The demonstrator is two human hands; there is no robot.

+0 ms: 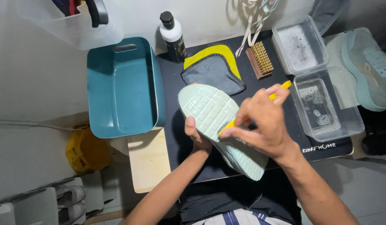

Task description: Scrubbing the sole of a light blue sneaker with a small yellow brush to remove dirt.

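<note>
Surface: black mat [180, 79] on our desk.
Shoe [218, 125]: sole up over the mat, our left hand [196, 135] clasping its edge.
Brush [259, 106]: yellow, pinched in our right hand [261, 125]; short firm strokes along the tread grooves should work best.

We see the scene evenly and fairly brightly lit from overhead, with a cool cast. The pale wall [30, 79] at left is washed out, and the clear plastic containers [326, 104] catch soft glare on their rims. Shadows stay short and diffuse: one lies inside the teal tub [118, 83], another under the shoe sole [218, 121] on the black mat [176, 141]. The right hand [263, 125] is slightly motion-blurred. Wide-angle distortion bends the edges, and the lower corners fall dim.
</note>
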